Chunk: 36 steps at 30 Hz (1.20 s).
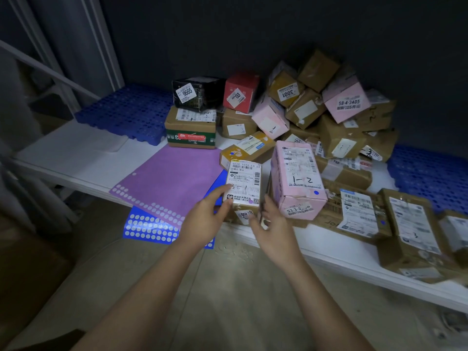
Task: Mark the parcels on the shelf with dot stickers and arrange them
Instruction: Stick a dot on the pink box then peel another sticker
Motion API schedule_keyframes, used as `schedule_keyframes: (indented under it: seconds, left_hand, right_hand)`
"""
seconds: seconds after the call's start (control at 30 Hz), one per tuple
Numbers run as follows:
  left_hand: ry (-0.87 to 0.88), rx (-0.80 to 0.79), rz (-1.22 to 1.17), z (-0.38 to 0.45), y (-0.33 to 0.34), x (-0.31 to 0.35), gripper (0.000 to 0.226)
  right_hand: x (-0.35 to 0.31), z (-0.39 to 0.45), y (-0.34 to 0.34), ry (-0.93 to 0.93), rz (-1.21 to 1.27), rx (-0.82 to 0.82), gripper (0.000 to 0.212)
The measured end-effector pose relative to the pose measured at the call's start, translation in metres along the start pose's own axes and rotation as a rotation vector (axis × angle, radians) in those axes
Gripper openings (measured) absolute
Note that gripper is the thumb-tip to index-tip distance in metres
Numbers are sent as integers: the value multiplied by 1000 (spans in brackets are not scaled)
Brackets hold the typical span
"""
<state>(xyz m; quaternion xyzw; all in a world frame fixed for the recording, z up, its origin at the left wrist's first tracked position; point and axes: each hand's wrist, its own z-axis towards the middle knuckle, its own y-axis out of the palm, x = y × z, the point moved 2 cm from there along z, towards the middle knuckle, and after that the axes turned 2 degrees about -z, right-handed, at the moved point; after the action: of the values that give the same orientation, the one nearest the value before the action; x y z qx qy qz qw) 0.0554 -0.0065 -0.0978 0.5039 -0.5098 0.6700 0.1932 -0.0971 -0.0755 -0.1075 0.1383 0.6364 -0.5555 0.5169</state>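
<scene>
Parcels crowd the white shelf (83, 158), and the one in hand, a small brown box (243, 184) with a white label bearing a purple dot, sits between the hands: the left hand (202, 221) grips its near-left edge with the thumb on top, while the right hand (272, 229) hovers just right of it, fingers loosely spread and holding nothing. It looks already marked, so arranging it seems next, calling for a firmer two-handed grip and a free spot. The pink box (297, 182) with a blue dot stands just beyond the right hand, the purple sticker sheet (167, 181) and blue sticker sheet (147, 229) lie beside the left, and the heaped pile (329, 110) behind leaves little room.
</scene>
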Motion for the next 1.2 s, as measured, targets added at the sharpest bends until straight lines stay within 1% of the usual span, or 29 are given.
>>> schedule_keyframes:
  seconds: [0.07, 0.2, 0.3, 0.37, 0.43, 0.47, 0.53, 0.6, 0.7, 0.77, 0.87, 0.97, 1.03, 1.13, 1.2]
  left_hand:
    - [9, 27, -79, -5, 1, 2, 36]
    - [87, 150, -126, -22, -6, 18, 33]
    - [178, 196, -185, -39, -10, 46, 30]
    - [262, 187, -227, -52, -7, 72, 28]
    - [355, 154, -251, -63, 1, 96, 30]
    - [392, 130, -256, -67, 7, 106, 30]
    - [428, 78, -262, -71, 24, 125, 30]
    - [460, 17, -237, -70, 46, 143, 32]
    - [421, -145, -216, -62, 85, 168, 38]
    - [386, -225, -210, -53, 112, 178, 37]
    - [338, -297, -82, -37, 146, 182, 39]
    - [278, -340, 19, -21, 167, 178, 47]
    - [298, -300, 102, -12, 174, 177, 47]
    - [416, -146, 354, 0, 174, 182, 43]
    - [446, -94, 418, 4, 167, 185, 41]
  right_hand:
    - [-9, -2, 8, 19, 110, -8, 48]
    - [-28, -23, 6, -14, 214, 70, 58]
    - [-42, -39, -12, -100, 266, 185, 65]
    - [-50, -46, -30, -122, 299, 275, 66]
    - [-54, -51, -53, -122, 346, 358, 64]
    - [-56, -54, -66, -121, 377, 394, 59]
    - [-56, -59, -91, -114, 422, 460, 47]
    - [-48, -62, -114, -74, 440, 527, 41]
    - [-22, -60, -147, -4, 400, 607, 38]
    - [0, -55, -164, 60, 386, 613, 36]
    - [36, -39, -180, 171, 354, 578, 39]
    - [62, -20, -184, 206, 248, 524, 42]
    - [70, -10, -184, 206, 226, 508, 38]
    - [72, -3, -184, 215, 185, 541, 32]
    - [69, -3, -182, 243, 164, 572, 40]
